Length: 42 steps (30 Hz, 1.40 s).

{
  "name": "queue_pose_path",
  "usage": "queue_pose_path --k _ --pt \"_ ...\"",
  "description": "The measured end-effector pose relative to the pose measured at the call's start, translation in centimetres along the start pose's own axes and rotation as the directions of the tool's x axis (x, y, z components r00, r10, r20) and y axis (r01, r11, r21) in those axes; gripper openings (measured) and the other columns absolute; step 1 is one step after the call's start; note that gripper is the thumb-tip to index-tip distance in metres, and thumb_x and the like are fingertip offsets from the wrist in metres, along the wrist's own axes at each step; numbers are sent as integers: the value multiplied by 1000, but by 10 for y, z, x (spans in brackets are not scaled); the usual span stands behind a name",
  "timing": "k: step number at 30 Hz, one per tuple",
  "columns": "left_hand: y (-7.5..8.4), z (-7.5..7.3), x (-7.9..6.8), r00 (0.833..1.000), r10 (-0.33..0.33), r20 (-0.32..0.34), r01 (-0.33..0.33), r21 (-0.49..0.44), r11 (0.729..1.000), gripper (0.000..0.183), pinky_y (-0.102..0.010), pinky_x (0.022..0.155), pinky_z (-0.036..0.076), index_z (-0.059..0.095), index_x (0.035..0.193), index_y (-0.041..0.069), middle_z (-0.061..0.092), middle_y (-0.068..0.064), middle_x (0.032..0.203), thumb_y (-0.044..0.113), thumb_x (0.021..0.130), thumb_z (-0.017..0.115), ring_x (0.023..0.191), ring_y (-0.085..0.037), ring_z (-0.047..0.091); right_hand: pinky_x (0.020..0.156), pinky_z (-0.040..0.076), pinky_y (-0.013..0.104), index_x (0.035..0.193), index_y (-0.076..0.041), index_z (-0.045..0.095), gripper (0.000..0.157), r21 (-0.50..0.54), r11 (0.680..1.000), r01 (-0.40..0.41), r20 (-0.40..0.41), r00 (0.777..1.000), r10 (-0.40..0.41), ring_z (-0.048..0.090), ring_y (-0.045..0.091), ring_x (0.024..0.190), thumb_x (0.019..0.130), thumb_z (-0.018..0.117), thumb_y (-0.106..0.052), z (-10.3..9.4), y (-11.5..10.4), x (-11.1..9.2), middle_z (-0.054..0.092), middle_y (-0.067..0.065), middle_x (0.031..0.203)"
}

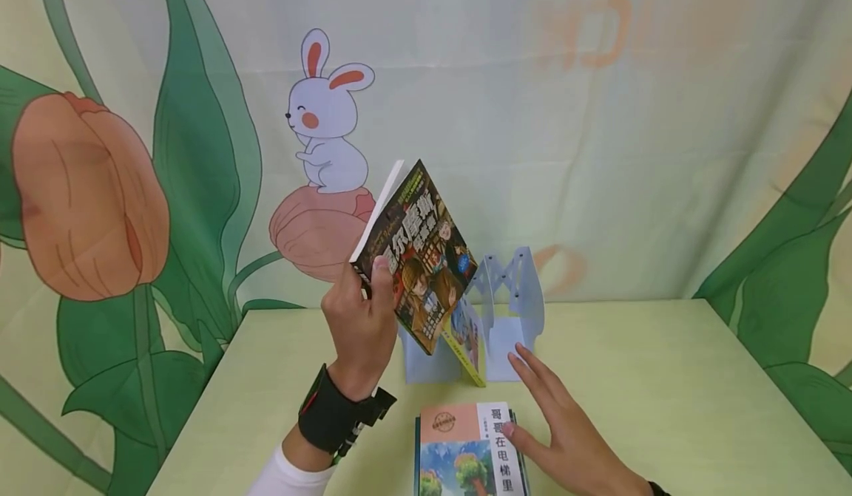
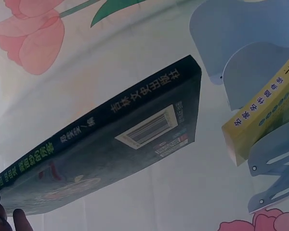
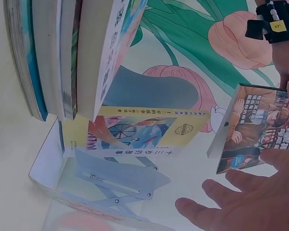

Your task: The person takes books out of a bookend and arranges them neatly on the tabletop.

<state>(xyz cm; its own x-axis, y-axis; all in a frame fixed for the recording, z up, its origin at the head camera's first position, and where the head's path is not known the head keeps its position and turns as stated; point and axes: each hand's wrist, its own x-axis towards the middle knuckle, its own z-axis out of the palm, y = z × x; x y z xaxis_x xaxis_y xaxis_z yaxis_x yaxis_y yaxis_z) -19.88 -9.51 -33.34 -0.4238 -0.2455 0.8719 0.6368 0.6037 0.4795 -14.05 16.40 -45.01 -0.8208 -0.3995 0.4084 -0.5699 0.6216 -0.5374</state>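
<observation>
My left hand (image 1: 362, 326) grips a dark-covered paperback book (image 1: 426, 259) by one edge, thumb on the front cover. The book is tilted in the air; its spine and back cover (image 2: 149, 110) show in the left wrist view. Spread fingers hold nothing on my right hand (image 1: 566, 422), which hovers by the right side of a stack of books topped by a pink and white one (image 1: 455, 418); any contact there I cannot tell. Behind them, a yellow-edged book (image 3: 192, 120) leans in a pale blue expandable bookend (image 1: 530, 296), partly hidden by the held book in the head view.
The light green table (image 1: 632, 363) carries the stack near its front edge and the bookend farther back. Several books (image 3: 94, 62) make up the stack in the right wrist view. A printed curtain with a rabbit (image 1: 329, 126) and tulips hangs behind the table.
</observation>
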Motion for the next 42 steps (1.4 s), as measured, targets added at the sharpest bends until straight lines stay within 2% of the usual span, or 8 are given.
queue_pose_path --k 4,8,13,21,25,33,37,42 --pt "1 -2 -5 1000 3 8 -3 -11 1000 25 -36 51 49 63 112 -6 67 -17 80 10 97 51 62 -24 63 95 44 64 158 -30 20 82 15 1000 7 -35 999 -7 34 34 144 91 67 -29 -2 -1 2 20 -6 164" --pt "4 -5 -10 1000 7 19 -7 -22 1000 22 -28 48 35 63 108 -6 58 -12 68 9 97 52 53 -19 50 95 44 64 158 -29 21 81 27 999 21 -61 998 -19 34 31 145 91 67 -28 -4 -1 4 22 -4 164" --pt "8 -8 -16 999 -2 32 4 -47 999 26 -25 49 41 63 115 -6 68 -16 82 7 95 53 58 -21 60 95 44 65 157 -28 22 82 29 999 30 -77 997 -27 36 29 144 90 68 -28 -7 -3 7 22 -3 164" --pt "13 -11 -26 997 13 72 -9 -64 998 27 -23 47 30 61 120 -4 59 -10 71 11 99 51 51 -12 45 96 43 65 158 -28 22 82 30 999 29 -92 995 -26 34 28 145 90 68 -27 -11 -4 8 21 -5 164" --pt "15 -12 -31 996 16 93 -8 -88 996 30 -22 47 35 60 124 -2 67 -13 81 15 102 50 54 -13 51 98 42 64 158 -25 20 83 19 999 42 -82 996 -40 31 25 147 90 68 -26 -14 -4 11 19 -2 165" --pt "17 -14 -42 992 2 126 12 -111 994 27 -19 48 35 61 123 -2 62 -10 72 9 100 51 52 -11 48 100 42 62 159 -23 19 85 24 998 56 -81 995 -54 32 26 147 90 69 -23 -21 -8 17 21 4 164" --pt "21 -16 -47 986 -29 165 48 -113 992 29 -20 55 49 60 126 -1 72 -16 94 7 99 52 65 -16 67 100 41 64 159 -23 18 85 36 998 57 -74 996 -54 32 31 147 90 69 -23 -23 -10 20 19 2 165" --pt "25 -17 -51 979 -56 196 77 -103 992 28 -27 61 56 61 125 -1 74 -18 100 7 99 53 77 -22 73 100 39 67 159 -23 18 85 44 997 61 -76 995 -58 32 34 146 90 69 -23 -26 -13 23 18 2 165"
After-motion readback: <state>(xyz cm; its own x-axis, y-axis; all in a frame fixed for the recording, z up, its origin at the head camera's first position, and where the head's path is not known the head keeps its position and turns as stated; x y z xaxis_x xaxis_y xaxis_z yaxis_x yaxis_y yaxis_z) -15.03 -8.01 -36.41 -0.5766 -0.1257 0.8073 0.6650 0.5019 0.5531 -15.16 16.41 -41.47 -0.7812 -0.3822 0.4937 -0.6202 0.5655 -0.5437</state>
